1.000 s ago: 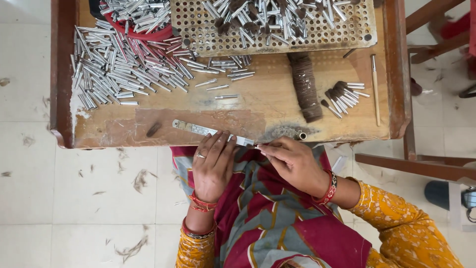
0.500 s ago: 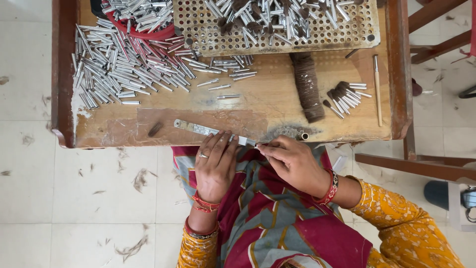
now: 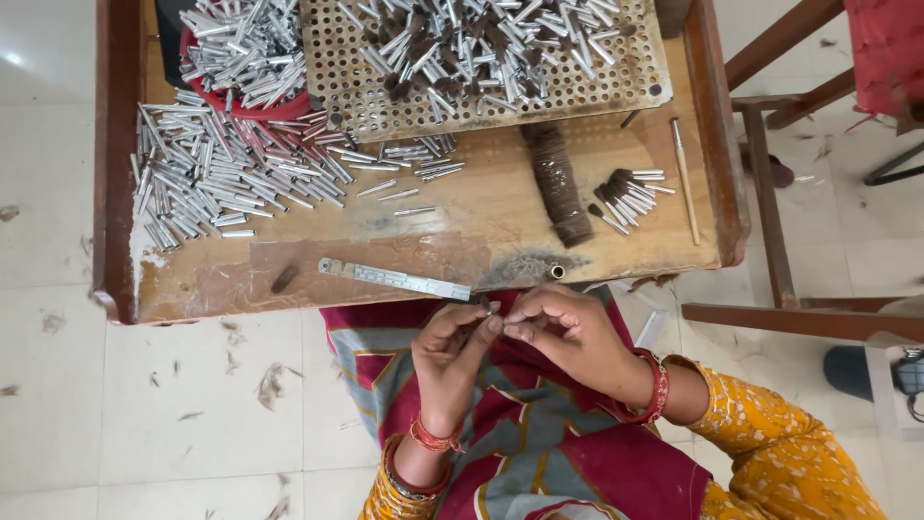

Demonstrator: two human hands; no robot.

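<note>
Hands, left [image 3: 450, 358] and right [image 3: 568, 337], meeting just below the desk [image 3: 289, 279] edge, fingers [image 3: 486, 327] pinching together on a small metal tube [image 3: 489, 311].

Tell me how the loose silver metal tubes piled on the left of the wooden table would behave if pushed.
The silver tubes look thin, hollow and round, so they are probably light and apt to roll or scatter. Their shiny surface suggests they may slip against each other. The table's raised wooden rim would likely stop them at the left edge.
</note>
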